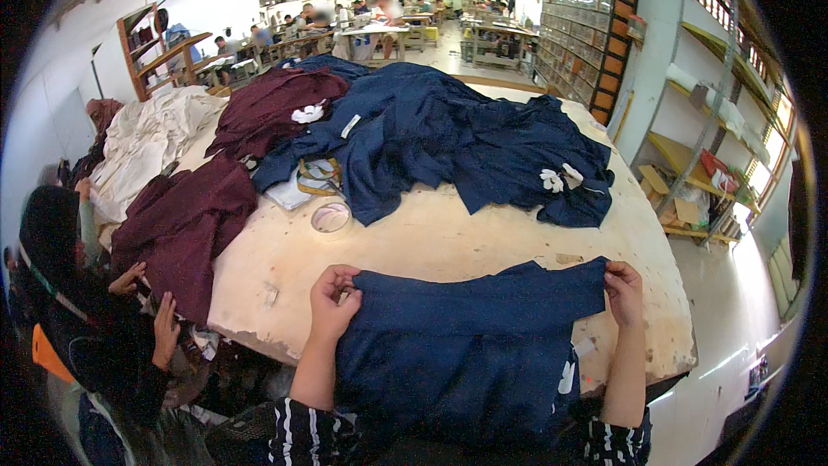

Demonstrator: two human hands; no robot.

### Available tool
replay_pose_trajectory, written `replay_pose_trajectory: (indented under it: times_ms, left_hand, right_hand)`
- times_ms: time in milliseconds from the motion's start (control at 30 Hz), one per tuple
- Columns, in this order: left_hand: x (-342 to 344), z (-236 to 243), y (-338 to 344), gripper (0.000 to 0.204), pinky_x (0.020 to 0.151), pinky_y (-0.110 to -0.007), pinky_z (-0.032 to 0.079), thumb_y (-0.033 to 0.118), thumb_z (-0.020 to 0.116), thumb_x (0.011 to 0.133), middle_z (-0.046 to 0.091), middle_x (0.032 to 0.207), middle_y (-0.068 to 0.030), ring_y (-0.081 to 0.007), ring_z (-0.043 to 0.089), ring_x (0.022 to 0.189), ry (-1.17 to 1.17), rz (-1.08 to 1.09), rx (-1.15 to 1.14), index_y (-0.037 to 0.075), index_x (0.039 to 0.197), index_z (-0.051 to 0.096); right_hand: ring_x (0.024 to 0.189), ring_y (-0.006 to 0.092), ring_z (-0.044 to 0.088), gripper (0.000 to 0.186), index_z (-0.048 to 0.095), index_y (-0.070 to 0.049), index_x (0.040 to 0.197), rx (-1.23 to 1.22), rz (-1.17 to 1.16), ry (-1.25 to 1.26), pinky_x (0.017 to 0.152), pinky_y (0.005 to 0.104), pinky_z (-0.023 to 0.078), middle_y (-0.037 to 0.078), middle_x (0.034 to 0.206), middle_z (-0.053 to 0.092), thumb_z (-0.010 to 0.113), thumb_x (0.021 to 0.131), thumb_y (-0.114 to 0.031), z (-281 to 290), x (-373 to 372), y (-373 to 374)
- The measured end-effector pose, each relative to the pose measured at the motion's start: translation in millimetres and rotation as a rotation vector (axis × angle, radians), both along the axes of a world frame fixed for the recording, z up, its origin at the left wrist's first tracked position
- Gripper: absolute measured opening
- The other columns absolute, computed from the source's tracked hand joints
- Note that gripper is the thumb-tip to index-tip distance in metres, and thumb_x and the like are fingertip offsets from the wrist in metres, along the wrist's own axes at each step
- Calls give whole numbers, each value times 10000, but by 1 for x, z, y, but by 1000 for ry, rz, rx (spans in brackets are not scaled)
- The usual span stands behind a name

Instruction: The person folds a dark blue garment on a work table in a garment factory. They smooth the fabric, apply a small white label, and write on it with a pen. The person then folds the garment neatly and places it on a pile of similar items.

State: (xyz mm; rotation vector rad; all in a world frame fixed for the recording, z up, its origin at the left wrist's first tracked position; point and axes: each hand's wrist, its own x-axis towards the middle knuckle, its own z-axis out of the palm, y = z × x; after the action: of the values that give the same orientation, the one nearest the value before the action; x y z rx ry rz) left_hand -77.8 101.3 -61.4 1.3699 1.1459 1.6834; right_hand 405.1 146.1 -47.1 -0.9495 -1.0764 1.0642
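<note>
A navy blue garment point(466, 336) is stretched between my two hands over the near edge of the pale worktable. My left hand point(332, 298) pinches its upper left corner. My right hand point(623, 289) pinches the upper right corner, a little higher. The cloth hangs down between my forearms, with a small white piece point(565, 377) on its lower right. Beyond it lie a roll of tape point(329, 217) and a pile of navy garments point(414, 138) with white flower shapes.
The worktable point(267, 267) also holds maroon point(177, 242) and cream garments point(164, 134). A co-worker point(73, 293) at my left has hands on maroon cloth. Shelving point(694, 181) stands at the right; people at sewing tables point(379, 30) work in the background.
</note>
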Motion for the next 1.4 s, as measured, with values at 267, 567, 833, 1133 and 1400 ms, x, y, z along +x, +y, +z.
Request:
replay_pose_trajectory:
  times_ms: [267, 567, 833, 1133, 1400]
  left_hand:
    - [-1, -5, 4, 304, 665, -177, 385, -113, 554, 668, 544, 813, 4, -61, 496, 723, -25, 12, -30, 3, 949, 569]
    - [-14, 11, 3, 168, 666, -259, 404, 155, 603, 738, 551, 808, -45, -137, 498, 702, 66, -347, -87, 0, 803, 613]
    - [-3, 79, 13, 334, 753, -288, 419, 238, 470, 880, 633, 869, -105, -173, 566, 797, 451, 9, -296, -54, 970, 605]
    - [77, 57, -20, 256, 789, -318, 463, 298, 508, 891, 604, 938, -54, -183, 575, 874, -626, -332, -368, 83, 1010, 579]
    - [-148, 179, -16, 344, 659, -330, 514, 311, 512, 896, 629, 879, -99, -232, 628, 715, -373, 524, 425, -17, 969, 584]
  right_hand:
    - [861, 173, 603, 333, 590, 40, 1051, -8, 19, 73, 771, 268, 484, 109, 985, 633, 528, 729, 96, 3, 2, -2]
    - [896, 206, 594, 304, 653, -10, 841, 262, -195, -741, 842, 291, 451, 94, 902, 638, 515, 618, 144, 37, -21, -26]
    - [607, 202, 589, 210, 624, -13, 753, -10, -512, -1018, 605, 325, 467, 107, 669, 618, 680, 734, -214, 85, -49, -13]
    - [1061, 275, 454, 226, 640, -48, 849, 772, -208, -1435, 981, 598, 214, 102, 977, 555, 547, 752, -229, 81, -286, -83]
    - [1137, 250, 456, 530, 503, -12, 1196, 110, 659, -112, 959, 353, 361, 163, 1264, 441, 550, 857, -416, 45, -276, -33]
